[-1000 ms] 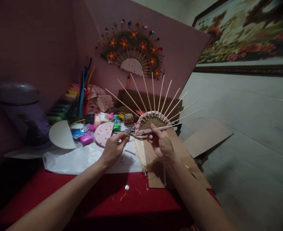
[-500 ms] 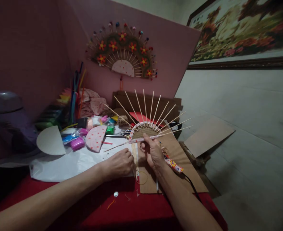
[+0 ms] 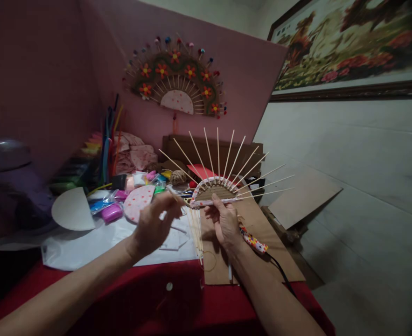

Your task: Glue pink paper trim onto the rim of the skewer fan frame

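Plain card half-disc (image 3: 72,208) and polka-dot half-disc (image 3: 137,202) are lying flat on white paper (image 3: 97,242), well left of both grips, clay packets (image 3: 112,212) between them. Left hand (image 3: 155,224) is being held raised, fingers pinched on one thin skewer (image 3: 178,199) whose tip is pointing at the fan frame's left end. Loose skewer bundle (image 3: 194,228) is lying below, between the hands. Fan frame (image 3: 215,190) is being held upright at its straight base edge by the right hand (image 3: 223,224), thumb in front; sticks are radiating above the grip. Cardboard sheet (image 3: 261,242) is lying under the right hand. Finished fan (image 3: 176,79) is hanging on the pink board above.
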